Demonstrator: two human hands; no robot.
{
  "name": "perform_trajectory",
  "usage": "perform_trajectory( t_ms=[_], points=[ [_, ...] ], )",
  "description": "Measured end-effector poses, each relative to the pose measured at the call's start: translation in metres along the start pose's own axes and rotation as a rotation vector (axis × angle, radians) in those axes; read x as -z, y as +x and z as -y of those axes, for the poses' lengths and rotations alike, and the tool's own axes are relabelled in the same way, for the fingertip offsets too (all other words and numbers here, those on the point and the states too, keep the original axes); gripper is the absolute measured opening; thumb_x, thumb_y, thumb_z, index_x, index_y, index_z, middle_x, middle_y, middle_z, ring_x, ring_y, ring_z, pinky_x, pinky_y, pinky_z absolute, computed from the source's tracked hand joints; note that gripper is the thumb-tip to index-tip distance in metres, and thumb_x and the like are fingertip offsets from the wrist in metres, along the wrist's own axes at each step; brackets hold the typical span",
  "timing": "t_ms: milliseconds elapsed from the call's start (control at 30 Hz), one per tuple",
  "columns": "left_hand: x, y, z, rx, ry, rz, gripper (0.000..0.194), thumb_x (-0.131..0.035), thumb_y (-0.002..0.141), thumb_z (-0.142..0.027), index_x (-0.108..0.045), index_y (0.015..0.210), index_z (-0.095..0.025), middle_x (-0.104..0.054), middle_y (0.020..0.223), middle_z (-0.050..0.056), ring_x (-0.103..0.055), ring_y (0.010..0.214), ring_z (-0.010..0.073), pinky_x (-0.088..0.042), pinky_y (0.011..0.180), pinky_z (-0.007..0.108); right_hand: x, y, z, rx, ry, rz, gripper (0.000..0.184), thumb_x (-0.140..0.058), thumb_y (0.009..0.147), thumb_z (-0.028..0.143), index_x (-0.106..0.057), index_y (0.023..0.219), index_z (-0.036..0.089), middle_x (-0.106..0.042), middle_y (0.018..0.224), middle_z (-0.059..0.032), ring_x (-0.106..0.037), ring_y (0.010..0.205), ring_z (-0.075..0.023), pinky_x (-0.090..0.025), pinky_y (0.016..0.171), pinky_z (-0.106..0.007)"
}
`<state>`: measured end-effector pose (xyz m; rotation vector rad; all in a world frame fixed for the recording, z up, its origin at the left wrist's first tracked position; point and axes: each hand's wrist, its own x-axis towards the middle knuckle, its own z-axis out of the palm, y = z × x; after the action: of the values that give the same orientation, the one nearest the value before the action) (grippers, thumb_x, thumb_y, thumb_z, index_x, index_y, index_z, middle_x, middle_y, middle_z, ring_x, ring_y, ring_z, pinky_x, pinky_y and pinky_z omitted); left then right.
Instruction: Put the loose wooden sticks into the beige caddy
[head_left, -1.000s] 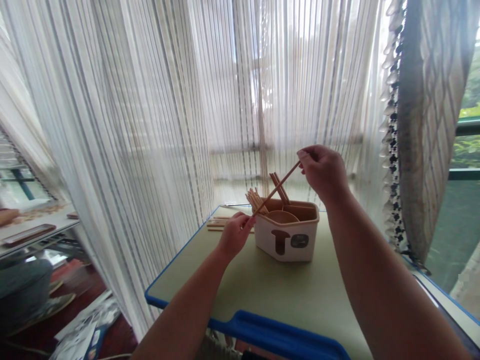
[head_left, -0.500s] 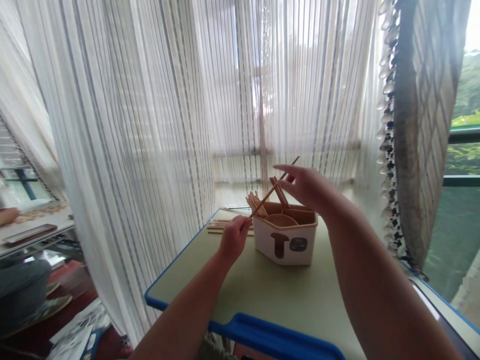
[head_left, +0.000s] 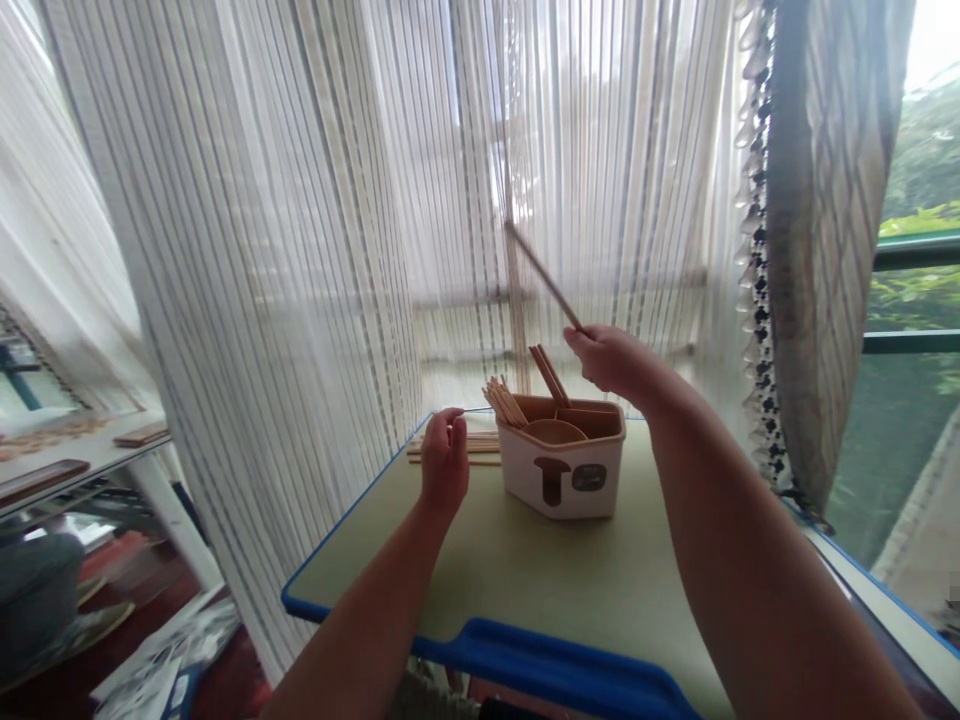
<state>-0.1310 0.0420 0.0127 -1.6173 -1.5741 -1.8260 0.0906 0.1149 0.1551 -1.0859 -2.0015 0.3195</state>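
My right hand (head_left: 611, 358) is closed around the lower end of a chopstick (head_left: 544, 275), raised above the caddy and slanting up to the left. My left hand (head_left: 444, 460) is over the table left of the caddy, fingers loosely curled and apart, with nothing visible in them. Beside it, several chopsticks (head_left: 486, 449) lie flat on the table, partly hidden by the hand. The white and brown divided caddy (head_left: 523, 475) stands on the table. A bundle of light thin sticks (head_left: 505, 403) leans in its left compartment, and a few darker chopsticks (head_left: 550, 376) stand in the back one.
The pale green table (head_left: 495, 570) has a blue rim with a raised blue ledge (head_left: 570, 665) at the front. Sheer striped curtains (head_left: 300, 250) hang behind it. At the left are another table (head_left: 112, 455) holding small pieces and part of a seated person (head_left: 41, 585).
The left hand has let go of the chopstick and moved a little left. My right hand now grips the chopstick, which has swung from slanting up right to slanting up left.
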Motion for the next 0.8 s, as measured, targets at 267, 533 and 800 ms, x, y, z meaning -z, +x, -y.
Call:
perform_trajectory(
  t_ms=[267, 533, 800],
  points=[
    [0.001, 0.0, -0.007, -0.136, 0.107, 0.0, 0.03, -0.036, 0.092, -0.039, -0.053, 0.078, -0.018, -0.054, 0.077, 0.003, -0.052, 0.077, 0.0157, -0.041, 0.072, 0.028, 0.024, -0.01, 0.006, -0.046, 0.173, -0.13, 0.043, -0.042, 0.085, 0.048, -0.065, 0.066, 0.016, -0.059, 0.051, -0.003, -0.046, 0.038, -0.0104, -0.035, 0.043, -0.025],
    [-0.005, -0.003, -0.002, -0.132, 0.158, 0.044, 0.026, -0.04, 0.091, -0.035, -0.051, 0.075, -0.018, -0.051, 0.073, 0.001, -0.048, 0.071, 0.0142, -0.039, 0.069, 0.027, 0.013, -0.003, 0.001, -0.145, 0.082, 0.127, 0.028, -0.053, 0.078, 0.034, -0.065, 0.06, 0.016, -0.067, 0.058, -0.0056, -0.057, 0.042, -0.0133, -0.043, 0.046, -0.026],
    [-0.015, -0.009, 0.015, 0.002, 0.003, 0.213, 0.046, -0.039, 0.091, -0.046, -0.045, 0.123, -0.015, -0.057, 0.109, 0.011, -0.058, 0.078, 0.0143, -0.048, 0.072, 0.03, -0.001, 0.004, -0.003, -0.182, -0.063, 0.302, 0.021, -0.057, 0.075, 0.03, -0.067, 0.063, 0.015, -0.069, 0.063, -0.0071, -0.062, 0.049, -0.0147, -0.045, 0.047, -0.023]
  ],
)
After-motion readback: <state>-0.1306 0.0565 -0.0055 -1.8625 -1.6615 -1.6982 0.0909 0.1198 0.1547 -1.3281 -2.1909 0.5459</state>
